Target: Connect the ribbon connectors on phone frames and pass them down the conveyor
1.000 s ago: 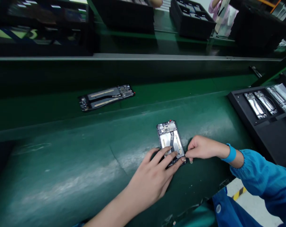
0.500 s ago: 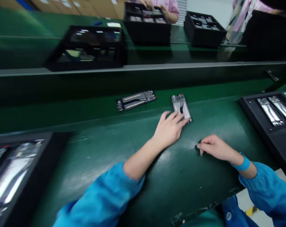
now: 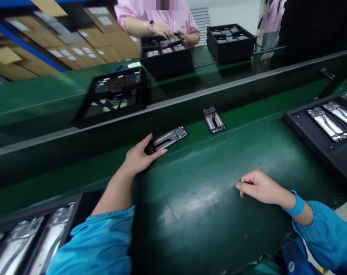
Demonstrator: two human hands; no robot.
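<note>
On the green bench [image 3: 196, 191], my left hand [image 3: 139, 156] has its thumb and fingers around the left end of a phone assembly [image 3: 169, 138] with exposed circuit parts. Its fingertips are partly hidden behind that end. A second phone assembly [image 3: 214, 120] lies to the right on the green strip, touched by neither hand. My right hand [image 3: 258, 185], with a blue band at the wrist, hovers over the bench at the right; thumb and index finger are pinched together, and whatever they hold, if anything, is too small to make out.
Black trays with phone assemblies stand at the lower left [image 3: 78, 206] and right [image 3: 302, 141]. Behind a raised ledge [image 3: 173, 100] are a tilted black tray [image 3: 145, 91], stacked black boxes [image 3: 231, 49] and a person's hands over another box [image 3: 169, 63].
My left hand has left the right-hand phone assembly, now farther back, and moved left to grip the other one. My right hand stays pinched. The camera view has shifted and tilted.
</note>
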